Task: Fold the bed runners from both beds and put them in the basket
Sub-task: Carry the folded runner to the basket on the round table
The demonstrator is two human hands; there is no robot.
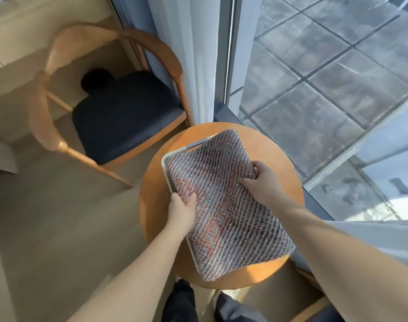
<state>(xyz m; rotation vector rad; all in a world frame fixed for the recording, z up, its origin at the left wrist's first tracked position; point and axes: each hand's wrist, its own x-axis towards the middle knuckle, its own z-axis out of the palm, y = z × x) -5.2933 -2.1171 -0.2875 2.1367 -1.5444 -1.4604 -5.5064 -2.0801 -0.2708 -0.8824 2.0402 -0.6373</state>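
Observation:
A folded bed runner [224, 201], woven in grey, purple and orange, lies over a white basket [169, 176] whose rim shows along the runner's left side. The basket stands on a round wooden table [156, 205]. My left hand [183, 209] grips the runner's left edge, thumb on top. My right hand [260, 180] grips its right edge, fingers curled under the fold. The inside of the basket is hidden by the runner.
A wooden armchair [119, 108] with a dark seat stands left of the table. A white curtain [191, 56] hangs behind it, next to a glass door [326, 77] onto a tiled terrace. My legs [198, 303] are at the table's near edge.

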